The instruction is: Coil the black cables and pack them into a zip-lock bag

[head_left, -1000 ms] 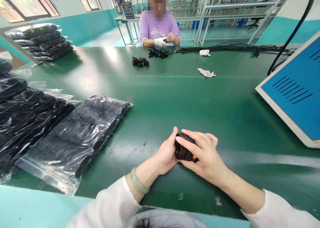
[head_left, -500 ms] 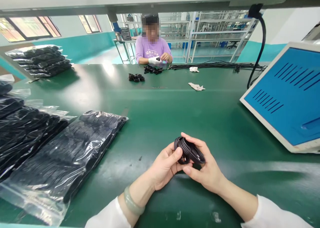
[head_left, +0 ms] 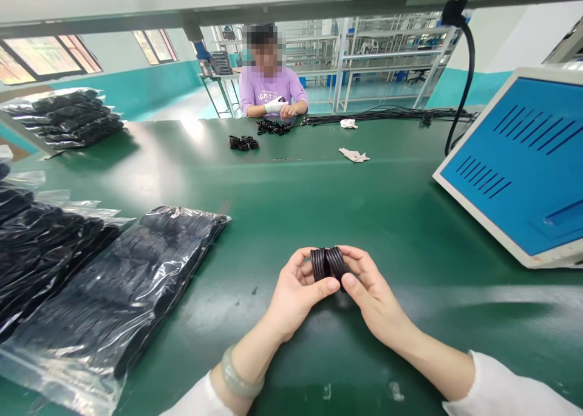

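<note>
A coiled black cable (head_left: 328, 263) is held above the green table, its loops bunched into two bundles side by side. My left hand (head_left: 298, 291) grips it from the left, thumb across the lower front and fingers behind. From the right, my right hand (head_left: 371, 288) closes on the same coil, thumb at its lower right side and fingers over the back. The cable's ends are not visible. To the left lies a clear plastic bag (head_left: 136, 282) packed with black coiled cables.
More filled bags (head_left: 40, 240) are heaped at the left edge, with another stack (head_left: 64, 118) behind. A blue-panelled machine (head_left: 519, 167) stands at right. Across the green table (head_left: 282, 203), a person (head_left: 273, 91) handles something small near black coils (head_left: 243, 143) and white gloves (head_left: 354, 155).
The coiled cable has been turned in my hands, so its stacked loops now face me and the connector end seen earlier is hidden. Both thumbs have come together at its front.
</note>
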`<state>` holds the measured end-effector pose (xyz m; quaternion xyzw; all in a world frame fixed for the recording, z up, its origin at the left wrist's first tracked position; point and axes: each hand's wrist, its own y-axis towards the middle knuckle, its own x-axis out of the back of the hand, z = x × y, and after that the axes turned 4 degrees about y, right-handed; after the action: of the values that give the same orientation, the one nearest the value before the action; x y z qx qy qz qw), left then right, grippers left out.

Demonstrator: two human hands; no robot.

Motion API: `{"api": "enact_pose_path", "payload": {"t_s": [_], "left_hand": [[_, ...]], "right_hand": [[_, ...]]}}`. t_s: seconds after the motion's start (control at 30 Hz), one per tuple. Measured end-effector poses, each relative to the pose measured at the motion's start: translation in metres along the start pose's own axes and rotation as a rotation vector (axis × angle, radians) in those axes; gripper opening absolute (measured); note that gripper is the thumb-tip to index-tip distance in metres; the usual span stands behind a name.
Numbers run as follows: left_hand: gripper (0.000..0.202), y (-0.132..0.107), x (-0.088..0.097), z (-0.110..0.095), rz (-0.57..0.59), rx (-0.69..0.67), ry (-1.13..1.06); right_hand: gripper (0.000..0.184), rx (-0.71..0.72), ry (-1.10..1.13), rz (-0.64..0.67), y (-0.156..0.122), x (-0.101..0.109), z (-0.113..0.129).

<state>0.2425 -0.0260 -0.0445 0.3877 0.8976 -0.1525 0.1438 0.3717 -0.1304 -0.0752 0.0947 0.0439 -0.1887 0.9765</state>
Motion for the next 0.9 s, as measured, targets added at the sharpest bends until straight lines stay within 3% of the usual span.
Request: {"api": "enact_pose_path", "payload": {"t_s": [0.17,0.33,0.43,0.63,0.9], "left_hand": [[0.048,-0.0013,-0.0017,0.0007,-0.035,-0.017,-0.006],[0.048,-0.0013,-0.0015,-0.0020,-0.043,0.009,0.013],[0.050,-0.0012,-0.0017,-0.0026,-0.040,0.011,0.013],[0.054,-0.0007,-0.0021,0.0016,-0.017,-0.008,0.047],[0.060,-0.0023,-0.0041,0.0022,-0.030,-0.019,0.069]], "right_hand": [[0.058,-0.012,0.044,0.060,-0.0009,0.0007,0.0003],[0.096,0.000,-0.186,0.100,-0.0024,0.0034,0.0016],[0.089,0.039,-0.294,0.060,-0.0013,0.0032,0.0012],[0.077,0.080,-0.304,-0.043,0.0003,0.0005,0.0000],[0.072,0.088,-0.310,-0.055,-0.0006,-0.0015,0.0011]]}}
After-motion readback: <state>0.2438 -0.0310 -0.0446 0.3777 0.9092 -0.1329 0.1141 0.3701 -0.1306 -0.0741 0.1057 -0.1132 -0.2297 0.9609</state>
